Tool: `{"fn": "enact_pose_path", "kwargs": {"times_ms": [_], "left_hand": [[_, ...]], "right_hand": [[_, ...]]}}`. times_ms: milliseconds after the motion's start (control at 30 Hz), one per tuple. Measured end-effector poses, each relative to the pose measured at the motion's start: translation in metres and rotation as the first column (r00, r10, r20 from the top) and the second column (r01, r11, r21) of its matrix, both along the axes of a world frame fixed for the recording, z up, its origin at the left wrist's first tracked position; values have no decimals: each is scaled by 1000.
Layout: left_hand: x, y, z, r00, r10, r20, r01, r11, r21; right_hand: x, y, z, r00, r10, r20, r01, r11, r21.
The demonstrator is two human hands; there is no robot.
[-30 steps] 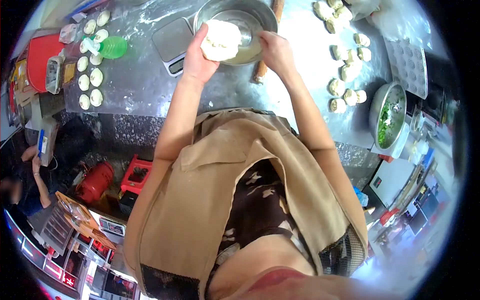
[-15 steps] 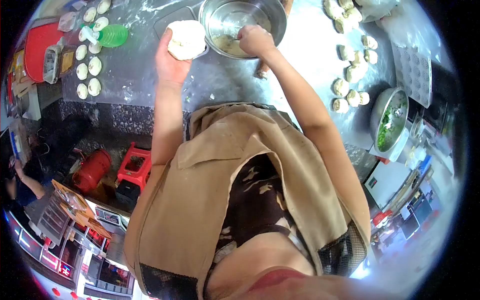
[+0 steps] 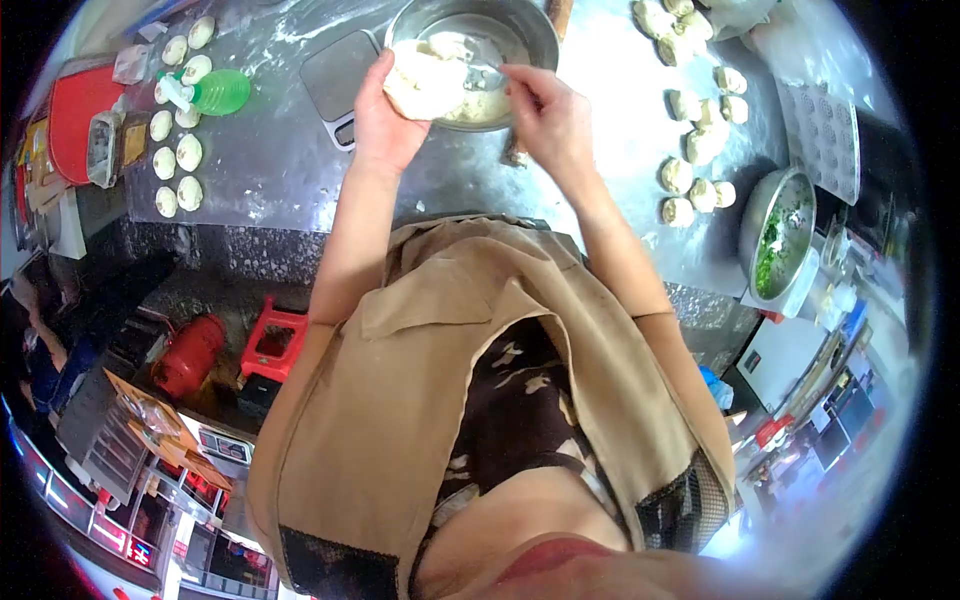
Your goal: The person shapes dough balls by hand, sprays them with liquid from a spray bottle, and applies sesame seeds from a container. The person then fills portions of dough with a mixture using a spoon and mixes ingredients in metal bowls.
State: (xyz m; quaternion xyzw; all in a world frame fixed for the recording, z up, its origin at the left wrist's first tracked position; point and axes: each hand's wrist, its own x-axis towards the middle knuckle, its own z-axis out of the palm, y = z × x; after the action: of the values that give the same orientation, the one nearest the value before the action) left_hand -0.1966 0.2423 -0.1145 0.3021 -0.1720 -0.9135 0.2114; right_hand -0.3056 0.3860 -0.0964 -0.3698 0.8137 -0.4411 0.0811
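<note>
My left hand (image 3: 388, 130), palm up with the thumb along the edge, supports a flat round of pale dough (image 3: 418, 88) over the near left rim of a steel bowl (image 3: 548, 48). Pale, soft filling (image 3: 488, 108) lies in the bowl. The fingers of my right hand (image 3: 555, 122) are pinched round the handle of a metal spoon (image 3: 483, 73). Its head is at the dough's right edge, above the bowl; some filling seems to be there, though blur hides exactly how much. A wooden rolling pin (image 3: 515, 152) pokes out from beneath or behind the bowl.
A grey kitchen scale (image 3: 335, 80) lies left of the bowl. Filled dough balls (image 3: 189, 152) line the left side near a green spray bottle (image 3: 220, 92). Several dough pieces (image 3: 704, 145) sit at right, beside a bowl of chopped greens (image 3: 752, 215). A red stool (image 3: 275, 335) stands below.
My left hand has brought the dough right, to the bowl's rim. My right hand has lifted the spoon out of the filling toward the dough. More of the scale shows now.
</note>
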Motion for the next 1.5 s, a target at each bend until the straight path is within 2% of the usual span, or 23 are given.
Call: {"fn": "enact_pose_path", "kwargs": {"times_ms": [100,167,300,367,433,500,533,567,600,633,667,700,733,767,833,1000,1067,1100,1167,1233,1300,1433,1500], "left_hand": [[-12,6,-4,999,-20,-50,23,998,51],[-20,9,1,999,-24,-37,26,999,36],[-24,9,-2,1000,9,-15,-8,999,45],[-23,6,-7,1000,16,-16,-15,998,55],[-18,1,-8,1000,13,10,-13,1000,-1],[-14,-6,-10,1000,15,21,-15,1000,-10],[-13,-9,-11,999,15,31,-15,1000,-19],[-12,-12,-10,999,16,28,-16,1000,-21],[-10,-14,-9,998,-55,41,57,997,-53],[-9,-15,-9,991,-124,56,129,988,-83],[-7,-15,-9,991,-124,57,128,989,-80],[-6,-15,-10,977,-213,26,214,976,-45],[-6,-15,-10,954,-301,-11,300,954,-16],[-6,-15,-11,953,-302,-12,302,953,-16],[-5,-13,-15,919,-393,-7,394,919,20],[-6,-11,-7,857,-514,34,515,854,-78],[-10,-9,-5,828,-553,97,561,817,-132],[-14,-6,-6,826,-530,194,562,800,-208],[-20,-7,-10,817,-500,286,571,772,-280],[-28,-14,-13,790,-554,263,612,691,-383],[-33,-18,-10,756,-606,246,650,653,-389],[-37,-13,-3,664,-695,274,746,590,-310],[-37,-9,8,623,-722,301,779,542,-315]], "right_hand": [[20,6,-21,924,-10,-383,-4,999,-34],[29,8,-32,874,-9,-485,-6,1000,-31],[32,9,-40,910,7,-414,-28,999,-46],[22,10,-40,960,-17,-278,-35,982,-183],[9,11,-29,969,-90,-232,60,989,-133],[-8,15,-36,969,-25,-246,56,991,120],[-13,15,-39,968,-24,-249,55,991,119],[-17,13,-40,921,11,-389,37,993,115],[-18,10,-36,853,43,-520,19,993,114],[-20,4,-32,852,45,-521,17,993,114],[-21,-1,-26,983,67,-171,-65,998,20],[-21,-7,-16,972,120,201,-102,990,-96],[-21,-12,-8,915,199,352,-135,971,-197],[-24,-13,-9,915,197,351,-134,971,-196],[-33,-15,-8,911,397,111,-375,910,-177],[-33,-10,-15,901,341,270,-290,933,-211],[-32,-7,-10,771,253,584,-241,965,-100],[-29,-6,-9,772,250,585,-238,966,-99],[-22,-5,-7,911,143,386,-153,988,-6],[-22,-5,-15,899,136,415,-112,990,-82],[-22,-5,-17,812,69,579,51,981,-189],[-29,11,-8,799,103,592,-132,991,5],[-20,19,-8,976,134,174,-130,991,-32]]}}
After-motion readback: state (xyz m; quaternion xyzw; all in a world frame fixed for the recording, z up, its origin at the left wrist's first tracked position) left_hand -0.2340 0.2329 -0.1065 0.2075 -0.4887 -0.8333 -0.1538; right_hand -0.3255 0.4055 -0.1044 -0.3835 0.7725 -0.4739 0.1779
